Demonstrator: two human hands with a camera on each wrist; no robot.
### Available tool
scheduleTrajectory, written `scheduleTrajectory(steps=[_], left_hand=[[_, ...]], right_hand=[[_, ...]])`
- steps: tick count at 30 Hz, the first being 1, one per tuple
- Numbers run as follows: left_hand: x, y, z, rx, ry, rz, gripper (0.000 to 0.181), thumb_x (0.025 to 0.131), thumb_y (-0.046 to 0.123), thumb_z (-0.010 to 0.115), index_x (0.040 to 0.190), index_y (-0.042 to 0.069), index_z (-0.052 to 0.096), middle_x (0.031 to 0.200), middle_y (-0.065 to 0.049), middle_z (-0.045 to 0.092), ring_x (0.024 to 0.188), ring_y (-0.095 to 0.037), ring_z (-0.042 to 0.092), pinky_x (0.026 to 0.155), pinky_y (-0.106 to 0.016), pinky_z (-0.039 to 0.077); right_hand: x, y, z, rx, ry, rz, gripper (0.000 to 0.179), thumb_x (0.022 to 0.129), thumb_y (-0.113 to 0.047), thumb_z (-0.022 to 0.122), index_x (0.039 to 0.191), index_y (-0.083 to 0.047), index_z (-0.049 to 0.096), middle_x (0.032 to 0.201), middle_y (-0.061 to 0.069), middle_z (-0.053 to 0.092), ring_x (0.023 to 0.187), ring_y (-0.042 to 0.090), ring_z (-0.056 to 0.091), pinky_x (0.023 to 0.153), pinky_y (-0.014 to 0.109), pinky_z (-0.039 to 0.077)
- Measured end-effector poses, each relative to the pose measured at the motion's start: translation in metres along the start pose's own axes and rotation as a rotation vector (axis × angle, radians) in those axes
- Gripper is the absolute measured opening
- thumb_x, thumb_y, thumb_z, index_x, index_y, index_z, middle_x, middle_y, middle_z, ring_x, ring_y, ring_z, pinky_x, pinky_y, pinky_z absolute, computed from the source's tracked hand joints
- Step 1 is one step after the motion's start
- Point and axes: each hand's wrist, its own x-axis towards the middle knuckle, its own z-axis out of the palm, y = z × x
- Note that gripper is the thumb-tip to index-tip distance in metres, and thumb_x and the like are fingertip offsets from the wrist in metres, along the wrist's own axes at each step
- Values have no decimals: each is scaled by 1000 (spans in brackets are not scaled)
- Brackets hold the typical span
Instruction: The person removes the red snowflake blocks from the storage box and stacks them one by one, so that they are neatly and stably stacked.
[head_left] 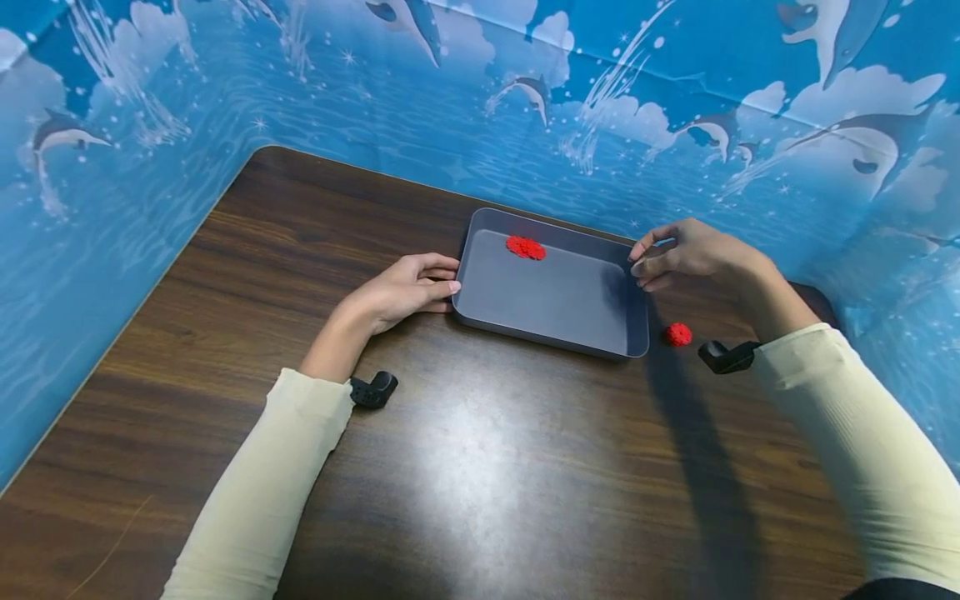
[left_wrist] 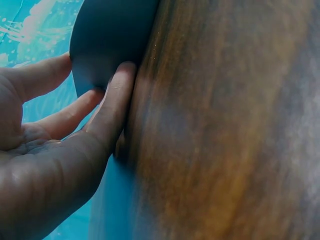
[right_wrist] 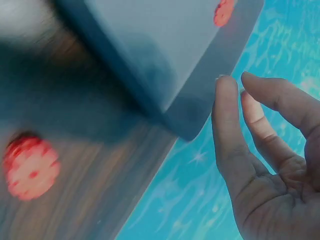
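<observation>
On the wood-grain table (head_left: 540,467), the grey tray (head_left: 540,296) sits between your left hand (head_left: 405,292), fingers spread against its wall, and right hand (head_left: 690,250), fingers relaxed beside its rim. Likely light, stiff; hold opposite walls.

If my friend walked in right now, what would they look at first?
Probably the bright red pieces in the far left part of the grey tray, and another red piece on the brown table, just right of the tray. The blue dolphin backdrop beyond the table would likely catch their eye too.
</observation>
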Motion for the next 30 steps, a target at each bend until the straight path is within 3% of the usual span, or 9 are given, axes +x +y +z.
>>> scheduleTrajectory(steps=[6,13,20,25,30], left_hand=[[0,1,1,4,1,-2,57,113,9,54,167,4,33,166,-20,39,149,-34,50,120,-46,55],[0,0,2,7,5,-8,57,113,9,55,167,4,34,166,-20,40,148,-33,52,119,-45,56],[0,0,0,10,6,-8,57,113,10,55,166,5,35,166,-19,40,148,-33,51,119,-45,55],[0,0,0,9,8,-9,57,113,10,55,166,5,35,166,-19,41,148,-32,52,119,-44,56],[0,0,-1,17,9,-6,57,113,12,55,167,5,35,166,-19,41,147,-32,53,118,-43,56]], right_hand=[[14,-27,11,20,-43,-31,36,109,-12,65,139,6,56,114,9,78,95,15,79,94,40,69],[35,-57,33,44,-80,-43,38,108,-12,67,140,4,58,116,10,76,95,16,78,92,35,69],[55,-79,53,102,-141,-23,47,110,-8,62,155,-1,51,117,12,70,88,15,76,92,36,69],[68,-84,66,7,-100,-36,50,109,-8,62,157,-1,50,122,20,67,84,14,75,86,34,70],[75,-85,80,-150,20,-67,37,105,-5,69,141,1,64,109,20,75,74,14,77,76,33,71]])
